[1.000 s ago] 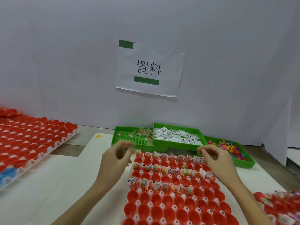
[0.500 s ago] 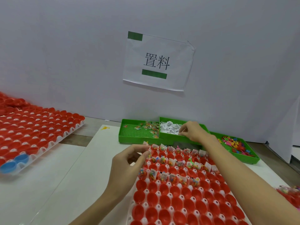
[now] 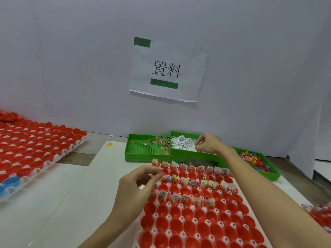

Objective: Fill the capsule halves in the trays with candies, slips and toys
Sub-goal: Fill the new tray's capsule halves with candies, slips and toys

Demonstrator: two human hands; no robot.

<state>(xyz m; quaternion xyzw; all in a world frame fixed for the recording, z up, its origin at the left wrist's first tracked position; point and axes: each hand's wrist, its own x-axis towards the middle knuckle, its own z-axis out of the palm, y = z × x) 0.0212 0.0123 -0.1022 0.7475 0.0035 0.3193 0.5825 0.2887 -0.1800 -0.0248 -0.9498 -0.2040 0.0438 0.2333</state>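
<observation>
Red plastic capsule halves (image 3: 186, 222) sit in a white moulded tray (image 3: 181, 219) at 6 o'clock on the white counter (image 3: 53, 208). Judged progress: early. Far three rows hold clear candy packets (image 3: 174, 197) and white paper slips (image 3: 217, 170), a few coloured toys poking up; roughly nine or ten halves per row, so near thirty touched, count unsure at this blur. About four nearer rows in view are bare red, more cut off by frame edge. Second tray of red halves (image 3: 35, 151) at 9 o'clock, all unfilled as far as visible, two blue halves (image 3: 10, 181) at its near corner.

Supply: three green plastic bins at 12 to 2 o'clock, namely candy bin (image 3: 141, 149), slip bin (image 3: 184, 149), toy bin (image 3: 268, 173).

Right hand (image 3: 208, 143) reaches into the slip bin, fingers (image 3: 198, 143) pinching at the slips. Left hand (image 3: 138, 187) hovers at the tray's far-left corner, thumb and forefinger curled together pinching what looks like a small clear packet.

Left to do: toys for most started halves, everything for bare rows and the second tray.

One paper sign (image 3: 168, 68) on the wall.
</observation>
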